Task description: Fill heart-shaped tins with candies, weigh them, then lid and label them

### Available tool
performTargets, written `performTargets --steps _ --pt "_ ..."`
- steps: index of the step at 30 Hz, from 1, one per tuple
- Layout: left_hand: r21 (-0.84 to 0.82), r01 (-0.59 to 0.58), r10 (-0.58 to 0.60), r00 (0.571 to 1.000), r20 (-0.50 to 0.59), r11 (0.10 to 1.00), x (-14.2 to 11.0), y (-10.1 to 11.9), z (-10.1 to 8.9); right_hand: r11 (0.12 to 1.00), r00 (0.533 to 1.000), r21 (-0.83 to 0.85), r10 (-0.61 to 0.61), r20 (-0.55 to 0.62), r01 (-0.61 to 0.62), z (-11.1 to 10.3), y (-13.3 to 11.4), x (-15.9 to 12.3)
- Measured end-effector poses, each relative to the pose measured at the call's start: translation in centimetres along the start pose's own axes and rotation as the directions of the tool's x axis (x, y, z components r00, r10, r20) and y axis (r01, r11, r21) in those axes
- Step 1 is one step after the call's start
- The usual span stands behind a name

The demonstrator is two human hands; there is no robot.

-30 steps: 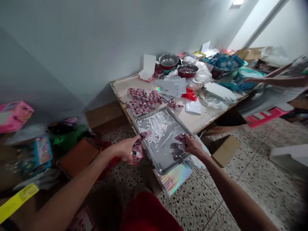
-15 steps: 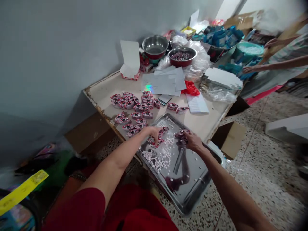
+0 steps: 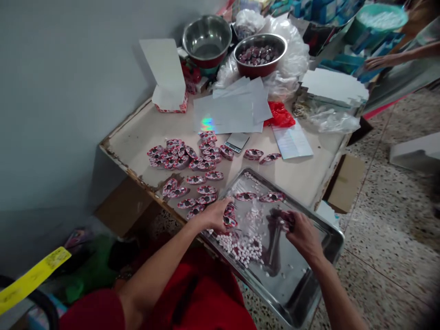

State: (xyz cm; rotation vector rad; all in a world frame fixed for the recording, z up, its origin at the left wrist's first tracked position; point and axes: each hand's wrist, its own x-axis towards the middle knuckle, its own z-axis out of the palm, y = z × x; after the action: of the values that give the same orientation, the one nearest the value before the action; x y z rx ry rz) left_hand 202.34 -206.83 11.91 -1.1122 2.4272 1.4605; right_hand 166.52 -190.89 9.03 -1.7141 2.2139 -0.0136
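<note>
A metal tray (image 3: 309,275) rests across my lap and the table edge, with a heap of small white pellets (image 3: 240,247) on it. My left hand (image 3: 213,214) is closed on several red patterned eye-shaped packets (image 3: 229,215) at the tray's left rim. My right hand (image 3: 302,233) is curled over the tray's middle, gripping a packet (image 3: 287,219) that is mostly hidden. Two more packets (image 3: 257,197) lie on the tray's far end. Many like packets (image 3: 185,160) are spread over the worn table (image 3: 134,137).
Behind stand two steel bowls (image 3: 206,36), one bowl (image 3: 260,55) holding dark pieces, white sheets (image 3: 230,110), a red bag (image 3: 279,115), plastic bags and blue boxes. Another person's arm (image 3: 395,57) reaches in at top right. Cardboard boxes (image 3: 343,183) sit on the terrazzo floor.
The view has tilted down and closer to the table. Both my hands have drawn nearer on the tray; two packets now lie at its far end.
</note>
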Motion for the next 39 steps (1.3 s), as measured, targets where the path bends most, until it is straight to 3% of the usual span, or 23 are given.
performTargets --steps 4,7,11,15,17,20,24,27,30,34,36,39 --pt "0.144 -0.001 -0.003 1.000 0.025 0.990 -1.7 0.1 0.4 0.942 0.950 -0.128 0.313 0.012 -0.309 1.6 -0.4 -2.8" --pt "0.219 -0.022 0.002 0.996 0.089 0.975 -2.2 0.3 0.2 0.906 0.921 -0.180 0.389 0.000 -0.382 2.7 -0.8 -3.0" --pt "0.226 -0.016 -0.005 0.996 0.095 0.974 -3.3 -0.1 -1.0 0.945 0.950 -0.108 0.302 -0.083 -0.310 0.7 -2.0 -2.5" --pt "0.160 0.006 -0.005 1.000 -0.005 0.987 -6.3 -1.2 -2.0 0.940 0.934 0.188 0.315 -0.167 -0.283 -1.0 -6.6 -3.8" --pt "0.136 0.005 0.005 0.998 -0.068 0.991 -8.6 -1.8 -2.2 0.933 0.962 0.299 0.245 -0.118 -0.200 0.3 -9.9 -5.1" --pt "0.108 0.042 -0.020 0.980 -0.199 0.993 -12.6 -2.9 -2.4 0.949 0.998 0.314 0.028 -0.055 -0.009 4.2 -13.8 -7.6" --pt "0.116 0.193 -0.137 0.917 -0.376 0.974 -17.6 -4.6 -2.7 0.970 0.994 0.220 -0.110 0.001 0.107 8.8 -15.0 -10.2" --pt "0.129 0.277 -0.200 0.884 -0.422 0.952 -19.6 -5.3 -2.4 0.958 0.969 0.172 -0.243 0.053 0.231 10.8 -15.1 -9.9" --pt "0.148 0.268 -0.178 0.879 -0.443 0.952 -18.9 -5.0 -1.2 0.893 0.900 0.168 -0.431 0.060 0.416 12.2 -16.9 -7.3" --pt "0.204 0.139 -0.031 0.888 -0.459 0.969 -14.6 -3.7 0.6 0.779 0.791 0.152 -0.611 -0.039 0.609 13.9 -19.9 -2.4" --pt "0.238 0.039 0.067 0.904 -0.422 0.971 -11.8 -2.8 0.8 0.795 0.804 0.119 -0.589 -0.083 0.594 14.2 -19.7 -0.2" --pt "0.281 -0.075 0.185 0.903 -0.388 0.957 -7.2 -1.2 -0.7 0.900 0.904 0.106 -0.413 -0.110 0.424 13.5 -17.2 1.1"
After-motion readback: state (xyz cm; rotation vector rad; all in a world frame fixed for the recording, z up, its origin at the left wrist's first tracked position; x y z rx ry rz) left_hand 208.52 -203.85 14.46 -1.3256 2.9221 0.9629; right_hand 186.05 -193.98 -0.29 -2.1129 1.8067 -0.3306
